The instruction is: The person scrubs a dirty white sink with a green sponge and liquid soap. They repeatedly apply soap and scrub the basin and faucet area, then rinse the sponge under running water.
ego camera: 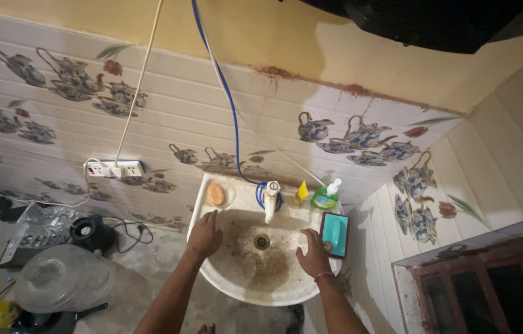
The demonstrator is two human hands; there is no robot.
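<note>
I am looking straight down at a small white wash basin (pixel 311 295) fixed to a tiled wall, with both my bare arms reaching forward into it. My left hand (pixel 204 236) rests flat on the basin's left rim, fingers together and pointing away from me, gripping nothing; it seems placed there to brace me. My right hand (pixel 314 252) sits on the right rim, fingers loosely spread and empty, its fingertips just beside a teal scrubbing pad (pixel 335 234) with a dark red edge that lies on the rim, close enough to take up easily. Between my hands the bowl is stained brown, darkest around the drain (pixel 262 241), which lies just beyond and between my fingertips. Past the drain stands a white tap (pixel 270 199), its spout pointing down over the bowl. Just beyond my left hand, an orange soap bar (pixel 216 194) sits in the rim's hollow. Beyond my right hand stand a green pump bottle (pixel 325 196) and a small yellow bottle (pixel 301 191), kept near the tap within reach. A blue hose (pixel 231 111) climbs the wall from the tap. Far to my left, a white power strip (pixel 114 168) hangs on the tiles.
</note>
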